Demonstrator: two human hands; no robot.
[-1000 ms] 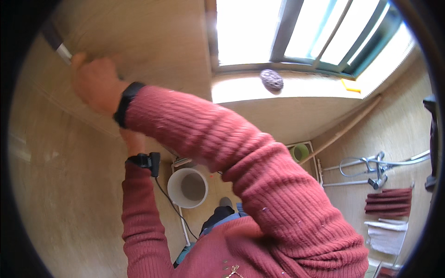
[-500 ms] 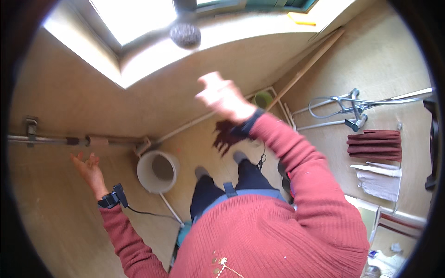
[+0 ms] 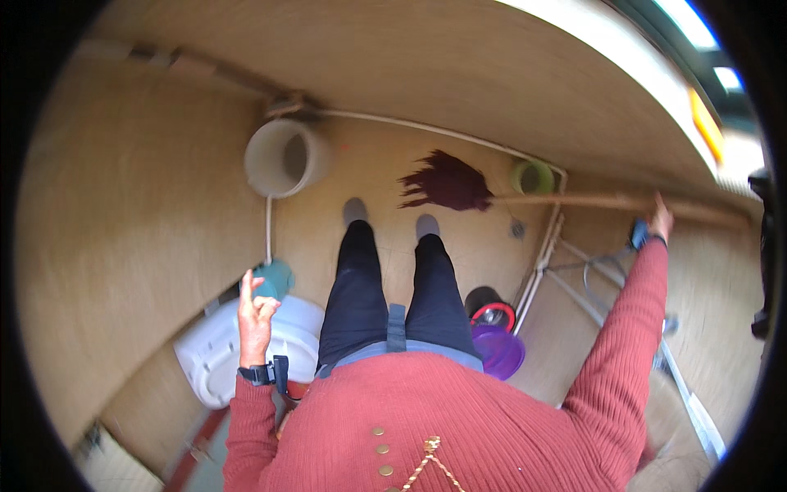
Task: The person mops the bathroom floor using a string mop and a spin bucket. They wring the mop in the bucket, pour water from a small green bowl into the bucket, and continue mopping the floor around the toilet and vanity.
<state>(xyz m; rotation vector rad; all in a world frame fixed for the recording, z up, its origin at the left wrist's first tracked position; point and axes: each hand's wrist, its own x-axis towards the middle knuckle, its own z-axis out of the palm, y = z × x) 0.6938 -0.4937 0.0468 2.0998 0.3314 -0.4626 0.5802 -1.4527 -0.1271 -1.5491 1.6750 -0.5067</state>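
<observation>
A mop with dark maroon cloth strips (image 3: 449, 182) lies toward the far side, its head on the floor beyond my feet. Its long wooden handle (image 3: 574, 200) runs to the right. At that handle is my right hand (image 3: 660, 220), its fingers closed around the wood with some blur. My left hand (image 3: 256, 318) is raised on the left, fingers apart and holding nothing. Behind it are a white toilet (image 3: 287, 336) and a teal container (image 3: 275, 279). Dark straps circle both wrists.
A white bucket (image 3: 280, 164) stands in the far left corner, and a green bucket (image 3: 531, 176) in the far right one. Near my right leg are a black container with a red rim (image 3: 490, 308) and a purple basin (image 3: 500, 353). Pipes (image 3: 541, 262) run along the walls.
My right hand has swung right from mid-view to the mop handle. My left hand has moved from beside the wall rail to in front of the toilet. The view has turned and tilted down.
</observation>
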